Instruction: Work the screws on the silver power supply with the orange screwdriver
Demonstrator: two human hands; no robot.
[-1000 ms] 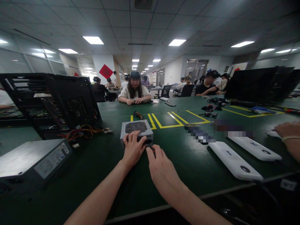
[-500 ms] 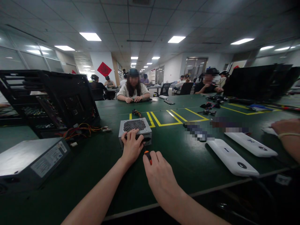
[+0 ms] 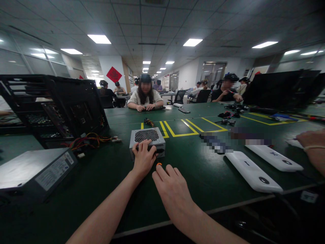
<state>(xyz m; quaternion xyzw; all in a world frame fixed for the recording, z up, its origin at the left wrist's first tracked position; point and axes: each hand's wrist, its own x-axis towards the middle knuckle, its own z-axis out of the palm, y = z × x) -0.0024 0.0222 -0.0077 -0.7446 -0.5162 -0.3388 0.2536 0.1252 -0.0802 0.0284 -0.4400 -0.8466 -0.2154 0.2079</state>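
A grey power supply unit (image 3: 146, 136) with a honeycomb vent on top sits on the green table (image 3: 203, 162). My left hand (image 3: 145, 154) grips its near side, fingers over the top edge and thumb along the front face. Just in front of the unit, my right hand (image 3: 171, 184) is closed around a screwdriver (image 3: 159, 164). Only a bit of its orange handle shows above the fingers; whether the tip touches the unit is hidden by my left hand.
An open black computer case (image 3: 56, 108) with loose cables (image 3: 91, 140) stands at left, behind another power supply (image 3: 38, 169). Two white devices (image 3: 254, 171) lie at right, near another person's hand (image 3: 312, 145). Across the table sits a person (image 3: 146, 96). Yellow tape (image 3: 182, 135) marks the tabletop.
My right hand has turned and shifted slightly left, covering more of the orange handle. My left hand keeps its hold on the power supply unit.
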